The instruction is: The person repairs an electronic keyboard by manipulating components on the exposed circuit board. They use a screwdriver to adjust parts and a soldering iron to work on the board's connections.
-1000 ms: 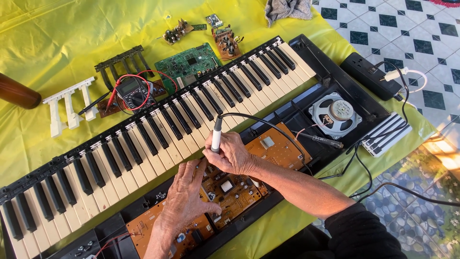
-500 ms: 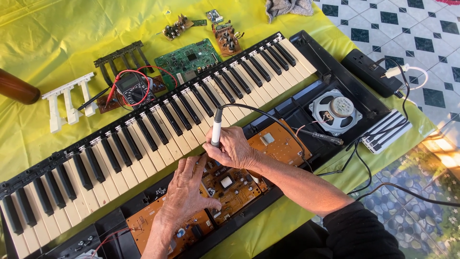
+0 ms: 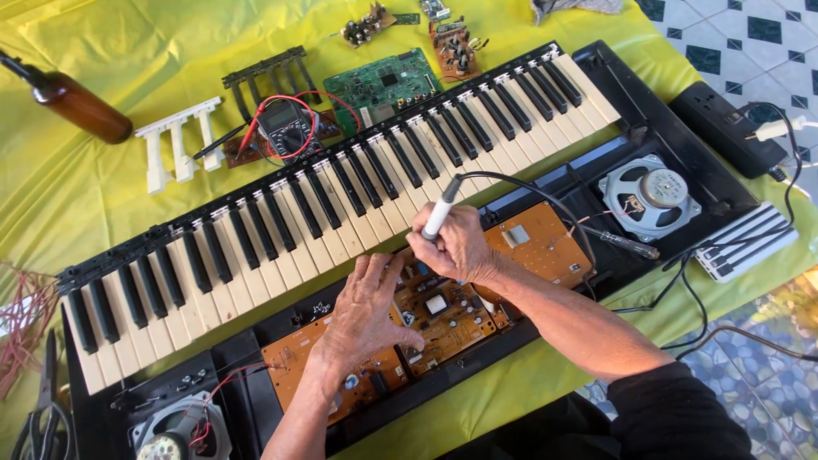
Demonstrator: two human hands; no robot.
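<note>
An opened electronic keyboard (image 3: 281, 247) lies across a counter (image 3: 102, 196) draped in yellow cloth, its key bed lifted back and the black lower case exposed. Inside the case sit orange-brown circuit boards (image 3: 443, 311), with a round speaker (image 3: 649, 198) at the right end and another (image 3: 175, 430) at the left.

The left hand (image 3: 365, 317) lies flat and spread on the boards, pinning them down; that steadying pressure looks worth holding evenly, fingers clear of the joint being worked. The right hand (image 3: 456, 247) is closed around a soldering iron (image 3: 439, 211) held nearly upright, cord looping off to the right, its tip hidden behind the fingers at the boards' upper edge. A good joint probably wants the tip kept motionless on one pad and the cord slack.

Beyond the keys rest a digital multimeter (image 3: 285, 129) with red leads, a green circuit board (image 3: 383, 85), spare white keys (image 3: 175, 140) and a brown bottle (image 3: 77, 104).
</note>
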